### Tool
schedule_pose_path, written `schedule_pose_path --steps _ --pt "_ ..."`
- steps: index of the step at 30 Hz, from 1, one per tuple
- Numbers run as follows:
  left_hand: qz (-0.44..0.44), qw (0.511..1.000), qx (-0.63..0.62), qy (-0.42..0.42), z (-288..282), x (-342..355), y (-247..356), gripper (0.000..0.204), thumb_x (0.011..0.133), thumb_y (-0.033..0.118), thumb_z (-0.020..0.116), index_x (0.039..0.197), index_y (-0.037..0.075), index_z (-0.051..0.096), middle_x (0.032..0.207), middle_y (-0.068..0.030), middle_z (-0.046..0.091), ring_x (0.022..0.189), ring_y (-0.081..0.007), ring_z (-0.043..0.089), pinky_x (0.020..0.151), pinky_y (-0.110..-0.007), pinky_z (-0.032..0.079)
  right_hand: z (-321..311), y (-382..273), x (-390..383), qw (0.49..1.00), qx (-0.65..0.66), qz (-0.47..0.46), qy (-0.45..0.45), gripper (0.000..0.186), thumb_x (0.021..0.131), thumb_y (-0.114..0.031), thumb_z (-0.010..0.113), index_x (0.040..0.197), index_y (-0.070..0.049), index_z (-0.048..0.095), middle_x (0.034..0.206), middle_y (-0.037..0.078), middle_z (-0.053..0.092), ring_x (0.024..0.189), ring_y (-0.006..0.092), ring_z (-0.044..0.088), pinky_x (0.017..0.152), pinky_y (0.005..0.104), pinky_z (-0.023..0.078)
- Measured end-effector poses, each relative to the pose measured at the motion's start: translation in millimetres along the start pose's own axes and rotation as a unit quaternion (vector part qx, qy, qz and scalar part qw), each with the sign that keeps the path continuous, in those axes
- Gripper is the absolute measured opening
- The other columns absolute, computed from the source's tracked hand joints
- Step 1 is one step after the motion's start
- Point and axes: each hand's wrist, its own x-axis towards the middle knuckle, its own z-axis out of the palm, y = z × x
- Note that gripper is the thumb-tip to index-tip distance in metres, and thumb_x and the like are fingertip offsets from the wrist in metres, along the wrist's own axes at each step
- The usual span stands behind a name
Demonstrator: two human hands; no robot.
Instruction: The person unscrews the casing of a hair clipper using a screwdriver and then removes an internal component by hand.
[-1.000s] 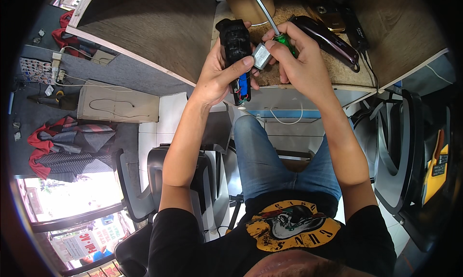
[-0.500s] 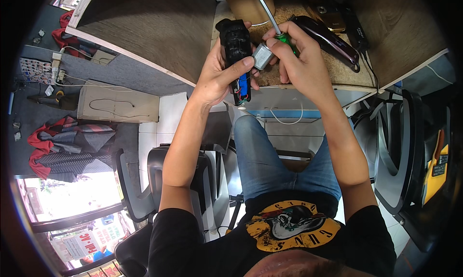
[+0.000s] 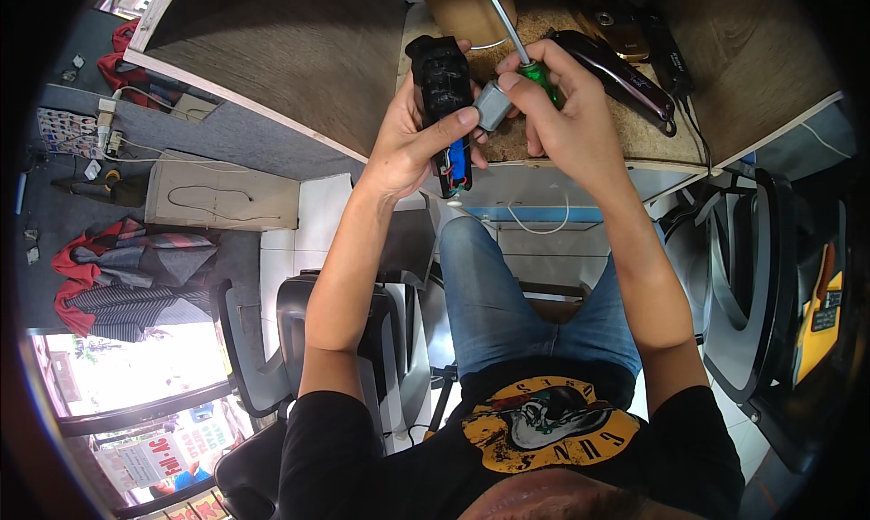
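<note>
My left hand (image 3: 405, 149) is closed around an opened black hair clipper body (image 3: 441, 76). A blue battery (image 3: 457, 161) and thin coloured wires show at the clipper body's lower end. Beside it is a small silver-grey motor (image 3: 493, 109), touched by my left thumb and the fingertips of my right hand (image 3: 575, 112). My right hand also grips a screwdriver (image 3: 538, 74) with a green handle, its metal shaft pointing up and away from me. The inner fingers of both hands are partly hidden.
A dark, shiny hair clipper (image 3: 621, 87) lies right of my right hand on the brown work surface (image 3: 671, 147). Black and gold devices (image 3: 616, 33) lie behind it. Wooden side panels (image 3: 272, 53) flank the surface. Chairs (image 3: 743, 275) stand on both sides of me.
The motor has turned slightly between my fingers, showing a plainer grey side. Both hands, the clipper body and the screwdriver have stayed almost in place.
</note>
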Motion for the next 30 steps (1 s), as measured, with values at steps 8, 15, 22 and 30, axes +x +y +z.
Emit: schedule_pose_path --steps 8,15,22,30 --pt "-0.008 1.0 0.003 0.011 0.2 -0.3 1.1 0.078 0.097 0.004 0.075 0.163 0.005 0.033 0.116 -0.0073 0.061 0.089 -0.0188 0.07 0.067 -0.04 0.07 1.9 -3.3 -1.2 0.998 -0.061 -0.026 0.001 0.026 0.097 -0.025 0.08 0.106 -0.004 0.069 0.078 0.0 0.066 0.067 0.0062 0.056 0.061 0.0265 0.045" --pt "-0.002 1.0 -0.011 0.009 -0.2 0.1 0.8 0.078 0.098 0.005 0.074 0.163 0.005 0.032 0.116 -0.0087 0.061 0.089 -0.0202 0.071 0.067 -0.04 0.07 1.8 -1.5 -1.7 1.0 -0.005 0.007 -0.015 0.026 0.105 -0.029 0.071 0.116 -0.005 0.065 0.077 0.0 0.064 0.049 0.0033 0.051 0.045 0.0212 0.038" --pt "-0.002 1.0 -0.01 0.009 -0.4 0.5 -0.1 0.076 0.098 0.005 0.073 0.163 0.005 0.032 0.116 -0.009 0.061 0.089 -0.0204 0.071 0.067 -0.041 0.07 -0.1 -1.3 -1.3 1.0 0.021 0.004 -0.003 0.023 0.104 -0.024 0.071 0.116 -0.005 0.067 0.081 0.004 0.07 0.05 0.0058 0.056 0.045 0.0243 0.041" --pt "-0.007 1.0 -0.019 0.008 -1.5 0.3 -0.8 0.075 0.099 0.005 0.073 0.162 0.006 0.034 0.117 -0.0098 0.061 0.09 -0.0214 0.071 0.067 -0.041 0.07 -1.3 -3.9 -1.7 1.0 0.019 0.011 -0.006 0.021 0.1 -0.015 0.069 0.119 -0.005 0.067 0.083 0.006 0.071 0.05 0.0074 0.056 0.046 0.0256 0.042"
